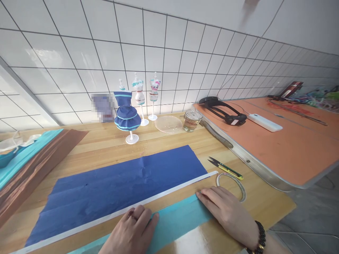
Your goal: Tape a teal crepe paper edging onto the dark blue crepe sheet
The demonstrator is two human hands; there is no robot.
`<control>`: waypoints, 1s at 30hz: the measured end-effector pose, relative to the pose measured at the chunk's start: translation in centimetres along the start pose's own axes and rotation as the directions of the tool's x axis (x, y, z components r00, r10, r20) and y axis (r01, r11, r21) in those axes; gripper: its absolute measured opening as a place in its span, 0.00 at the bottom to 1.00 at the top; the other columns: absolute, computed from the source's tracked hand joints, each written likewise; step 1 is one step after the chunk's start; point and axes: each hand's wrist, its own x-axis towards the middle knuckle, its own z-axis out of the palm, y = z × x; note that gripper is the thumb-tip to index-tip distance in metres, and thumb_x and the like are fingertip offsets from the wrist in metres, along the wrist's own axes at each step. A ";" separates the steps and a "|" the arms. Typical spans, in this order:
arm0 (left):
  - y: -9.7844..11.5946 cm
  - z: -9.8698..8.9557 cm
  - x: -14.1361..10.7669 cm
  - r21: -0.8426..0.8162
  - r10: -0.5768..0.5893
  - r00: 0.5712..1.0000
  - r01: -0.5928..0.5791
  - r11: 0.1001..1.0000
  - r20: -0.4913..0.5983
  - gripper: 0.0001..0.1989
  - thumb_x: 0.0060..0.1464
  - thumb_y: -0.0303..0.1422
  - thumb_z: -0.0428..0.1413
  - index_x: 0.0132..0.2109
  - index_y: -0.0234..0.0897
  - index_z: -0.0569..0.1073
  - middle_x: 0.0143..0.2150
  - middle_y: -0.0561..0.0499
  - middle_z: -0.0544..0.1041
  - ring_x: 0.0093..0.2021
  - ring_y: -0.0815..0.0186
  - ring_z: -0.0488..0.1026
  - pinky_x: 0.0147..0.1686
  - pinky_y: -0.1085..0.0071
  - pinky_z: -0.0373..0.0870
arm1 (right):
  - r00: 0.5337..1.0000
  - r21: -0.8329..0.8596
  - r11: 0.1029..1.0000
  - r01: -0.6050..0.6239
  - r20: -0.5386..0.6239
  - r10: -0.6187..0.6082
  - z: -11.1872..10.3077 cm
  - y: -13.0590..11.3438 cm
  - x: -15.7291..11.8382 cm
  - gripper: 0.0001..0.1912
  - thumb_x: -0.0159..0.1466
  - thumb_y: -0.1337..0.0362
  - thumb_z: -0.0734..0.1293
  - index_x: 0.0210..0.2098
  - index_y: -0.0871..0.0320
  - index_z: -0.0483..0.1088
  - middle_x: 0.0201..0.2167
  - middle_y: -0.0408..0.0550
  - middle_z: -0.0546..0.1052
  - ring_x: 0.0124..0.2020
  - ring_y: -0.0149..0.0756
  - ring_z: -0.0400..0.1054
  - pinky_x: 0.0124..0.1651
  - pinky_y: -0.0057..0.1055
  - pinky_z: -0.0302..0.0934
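Observation:
My left hand (134, 231) rests on a turquoise sheet (176, 220) at the bottom middle, fingers bent and close together, a ring on one finger. Further right, my right hand (225, 211) presses on the same sheet near its upper right corner; its fingertips are together at the edge. What either hand may grip is hidden. Just beyond them a large dark blue sheet (124, 183) lies flat, with a white tape strip (156, 197) along its near edge. The strip runs to a tape roll (242, 190) beside my right hand.
Green-and-yellow snips (226, 168) lie above the roll. Behind stand a small dress form in a blue dress (128, 114), other forms (139, 95), a clear disc (168, 125) and a glass (192, 121). Brown sheets (45, 158) lie left; an orange table (286, 148) adjoins right.

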 end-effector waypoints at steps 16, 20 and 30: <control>0.5 0.1 0.5 0.099 -0.039 0.996 0.031 0.995 0.079 0.24 0.50 0.20 0.49 0.54 0.40 0.61 0.40 0.48 0.67 0.43 0.62 0.65 0.41 0.69 0.66 | 0.996 -0.041 0.997 -0.063 0.060 0.065 0.5 0.1 -0.8 0.15 0.68 0.71 0.52 0.43 0.61 0.69 0.37 0.53 0.74 0.34 0.37 0.68 0.37 0.36 0.65; 0.4 0.3 0.5 0.093 -0.035 0.996 0.027 0.995 0.079 0.25 0.51 0.20 0.48 0.55 0.41 0.61 0.41 0.48 0.66 0.43 0.62 0.65 0.41 0.69 0.66 | 0.995 -0.061 0.995 -0.075 0.056 0.078 0.6 0.0 -0.9 0.14 0.67 0.72 0.53 0.44 0.62 0.68 0.37 0.53 0.74 0.34 0.38 0.68 0.36 0.36 0.65; 0.7 -0.4 1.0 0.060 -0.038 0.993 0.031 0.998 0.115 0.15 0.51 0.23 0.48 0.46 0.38 0.67 0.39 0.46 0.67 0.42 0.59 0.65 0.40 0.65 0.65 | 0.979 -0.033 0.985 -0.168 0.107 0.171 0.8 -0.2 -1.5 0.16 0.67 0.71 0.51 0.44 0.62 0.68 0.39 0.56 0.72 0.38 0.40 0.68 0.40 0.37 0.66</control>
